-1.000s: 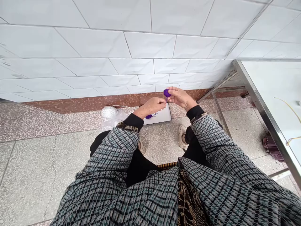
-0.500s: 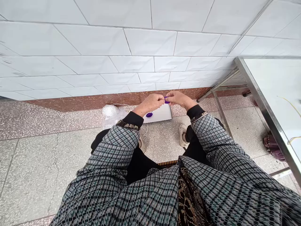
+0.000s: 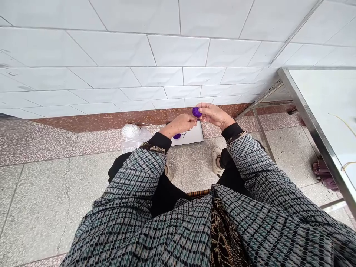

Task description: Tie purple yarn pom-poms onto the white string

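Note:
My right hand (image 3: 213, 114) pinches a small purple yarn piece (image 3: 197, 112), rounded and ribbed, between thumb and fingers. Just below it, my left hand (image 3: 182, 124) is closed, its fingertips meeting at the underside of that piece. Whatever the left fingers pinch is too small to make out. Under my hands lies a shallow white tray or box lid (image 3: 194, 136) with a dark edge. On it rests a second purple piece (image 3: 177, 136), oval, with a small thin dark item (image 3: 184, 135) beside it, partly hidden by my left hand.
Left of the tray, a ball of white yarn (image 3: 130, 130) sits by a clear plastic bag (image 3: 132, 144), with loose white cord (image 3: 171, 155) on the floor. A metal-framed table (image 3: 311, 115) stands at right. A tiled wall (image 3: 167, 76) rises in front.
The purple piece in my right hand has come up slightly and turned, so more of it shows. My left hand has shifted a little right and down, uncovering the thin dark item.

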Demonstrator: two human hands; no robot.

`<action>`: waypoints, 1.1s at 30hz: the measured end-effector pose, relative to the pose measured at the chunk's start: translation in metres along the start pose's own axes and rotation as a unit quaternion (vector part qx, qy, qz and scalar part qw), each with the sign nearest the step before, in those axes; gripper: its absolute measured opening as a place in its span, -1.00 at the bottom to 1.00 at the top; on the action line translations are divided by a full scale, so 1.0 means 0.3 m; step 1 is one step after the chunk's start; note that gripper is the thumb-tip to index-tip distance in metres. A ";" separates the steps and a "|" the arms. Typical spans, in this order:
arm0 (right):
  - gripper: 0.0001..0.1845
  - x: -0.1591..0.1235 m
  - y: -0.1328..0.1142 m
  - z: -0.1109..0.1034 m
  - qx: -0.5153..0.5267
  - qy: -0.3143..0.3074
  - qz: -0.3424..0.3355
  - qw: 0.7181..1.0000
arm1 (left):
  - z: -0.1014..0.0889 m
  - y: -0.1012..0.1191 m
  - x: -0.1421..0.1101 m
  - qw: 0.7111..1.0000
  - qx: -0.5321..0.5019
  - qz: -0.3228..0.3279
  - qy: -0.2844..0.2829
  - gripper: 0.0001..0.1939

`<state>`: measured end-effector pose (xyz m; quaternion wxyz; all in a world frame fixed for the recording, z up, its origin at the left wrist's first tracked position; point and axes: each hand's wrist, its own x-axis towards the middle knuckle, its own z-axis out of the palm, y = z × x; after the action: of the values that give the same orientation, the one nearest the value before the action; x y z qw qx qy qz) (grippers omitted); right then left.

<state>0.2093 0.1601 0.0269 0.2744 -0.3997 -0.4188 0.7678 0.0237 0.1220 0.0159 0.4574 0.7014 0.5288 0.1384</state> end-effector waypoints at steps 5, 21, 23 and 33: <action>-0.82 -0.019 -0.011 0.003 -0.112 -0.045 0.018 0.993 | -0.032 -0.005 0.003 0.998 0.012 0.000 0.059 -0.85; -0.86 0.033 -0.003 -0.022 0.055 0.049 -0.048 0.996 | -0.008 0.054 -0.030 0.998 -0.066 0.020 -0.014 -0.76; -0.78 0.023 -0.006 -0.040 0.034 -0.024 -0.059 0.997 | -0.009 0.048 -0.023 0.998 -0.066 0.011 -0.006 -0.76; -0.72 -0.012 -0.001 -0.003 -0.334 -0.037 0.066 0.940 | -0.028 0.022 -0.009 0.997 -0.075 -0.009 0.031 -0.71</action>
<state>0.2120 0.1579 0.0281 0.0583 -0.4660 -0.6337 0.6147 0.0210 0.1237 0.0266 0.4936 0.6558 0.5367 0.1954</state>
